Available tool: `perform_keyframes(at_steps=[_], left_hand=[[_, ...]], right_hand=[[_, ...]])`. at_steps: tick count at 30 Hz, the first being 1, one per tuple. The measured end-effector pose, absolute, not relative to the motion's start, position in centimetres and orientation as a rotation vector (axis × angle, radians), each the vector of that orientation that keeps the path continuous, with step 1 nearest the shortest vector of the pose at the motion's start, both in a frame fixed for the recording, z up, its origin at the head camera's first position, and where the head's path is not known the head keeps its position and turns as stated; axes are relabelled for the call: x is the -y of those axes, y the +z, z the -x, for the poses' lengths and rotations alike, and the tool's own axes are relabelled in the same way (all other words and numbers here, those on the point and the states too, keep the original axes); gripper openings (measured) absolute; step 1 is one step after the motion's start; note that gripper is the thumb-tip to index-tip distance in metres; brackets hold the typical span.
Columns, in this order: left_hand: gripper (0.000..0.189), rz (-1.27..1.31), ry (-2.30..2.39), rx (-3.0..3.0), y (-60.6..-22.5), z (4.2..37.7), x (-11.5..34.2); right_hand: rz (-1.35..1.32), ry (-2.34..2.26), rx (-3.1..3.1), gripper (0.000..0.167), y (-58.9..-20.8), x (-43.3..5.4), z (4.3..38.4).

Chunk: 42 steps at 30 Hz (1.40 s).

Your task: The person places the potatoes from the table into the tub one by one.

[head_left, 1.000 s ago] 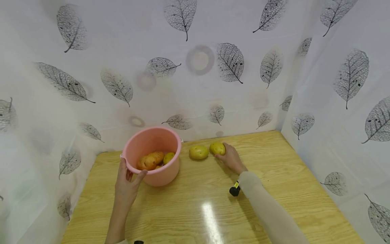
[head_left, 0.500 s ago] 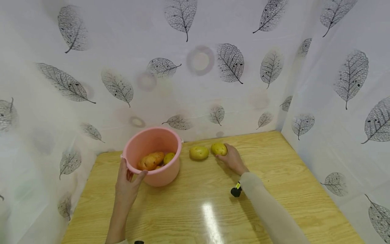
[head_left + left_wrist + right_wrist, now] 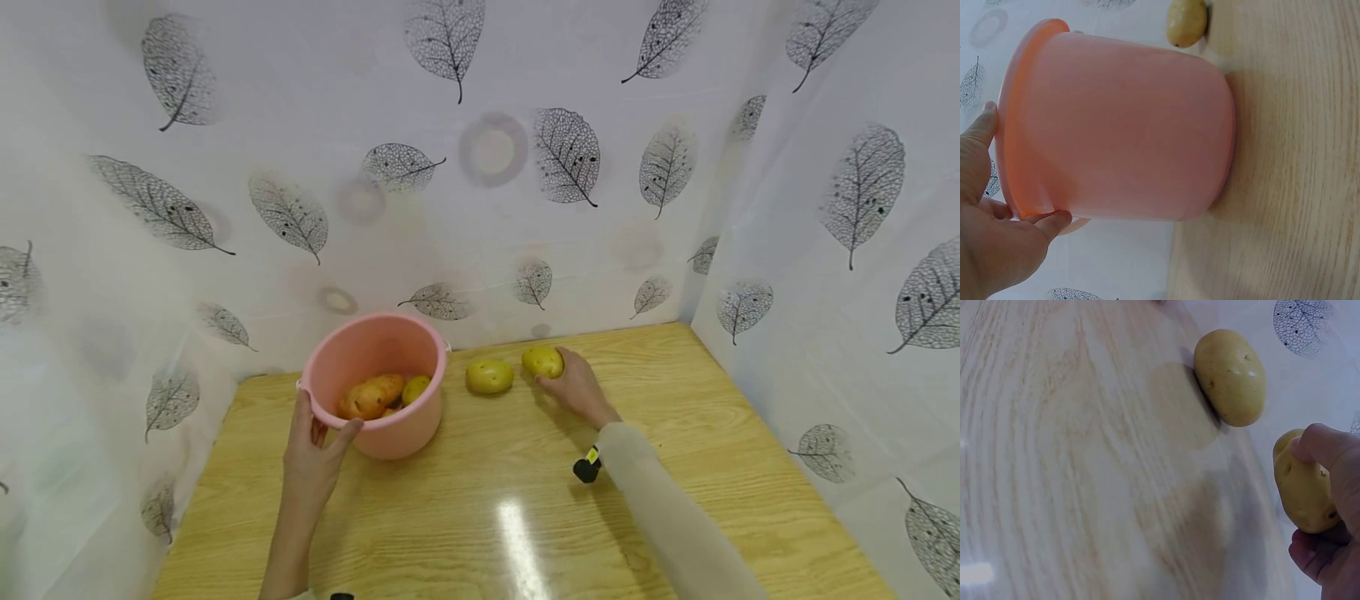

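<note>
A person's right hand (image 3: 581, 387) is gripping a yellow potato (image 3: 542, 362) between thumb and fingers, the potato sitting at the fingertips on the hand's left side. A second potato (image 3: 490, 377) is resting on the worktop (image 3: 465, 500) just beside it, between that hand and a pink bucket (image 3: 402, 433). The left hand (image 3: 309, 462) is holding the bucket's near-left rim, with several tubers (image 3: 371, 397) lying inside.

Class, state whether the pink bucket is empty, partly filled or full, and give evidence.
Partly filled: in the head view, potatoes lie inside the pink bucket, below its rim.
</note>
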<state>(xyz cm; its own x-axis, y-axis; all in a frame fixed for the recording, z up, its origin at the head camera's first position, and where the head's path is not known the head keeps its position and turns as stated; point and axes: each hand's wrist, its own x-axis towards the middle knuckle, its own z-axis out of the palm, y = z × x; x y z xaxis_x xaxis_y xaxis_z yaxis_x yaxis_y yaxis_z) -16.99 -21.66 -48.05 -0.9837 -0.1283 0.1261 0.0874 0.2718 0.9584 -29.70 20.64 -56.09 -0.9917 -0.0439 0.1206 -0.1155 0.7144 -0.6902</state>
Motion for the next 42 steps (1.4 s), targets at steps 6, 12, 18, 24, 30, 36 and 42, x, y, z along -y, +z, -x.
perform_keyframes(at_steps=[6,12,18,24,30,36,42], left_hand=[[0.097,-0.055,-1.794,2.367,-47.9,17.0,21.6],[0.098,-0.060,-1.789,2.377,-47.9,17.0,21.6],[0.098,-0.064,-1.797,2.375,-47.9,17.1,21.6],[0.098,-0.048,-1.794,2.367,-47.9,17.0,21.7],[0.098,-0.023,-1.784,2.376,-48.0,17.1,21.7],[0.100,-0.022,-1.771,2.382,-48.1,17.2,21.8],[0.099,-0.027,-1.760,2.385,-48.1,17.2,21.7]], right_hand=[[-0.164,1.128,2.779,0.066,-54.4,-20.6,29.7],[-0.187,1.126,2.761,0.064,-52.7,-20.5,29.5],[-0.217,1.070,2.778,0.069,-50.7,-20.6,29.3],[-0.220,1.062,2.783,0.070,-48.6,-20.7,28.9],[-0.238,1.053,2.773,0.070,-46.3,-20.7,28.2],[-0.263,1.077,2.753,0.065,-44.2,-21.0,27.6],[-0.283,1.067,2.728,0.066,-42.3,-21.2,27.2]])
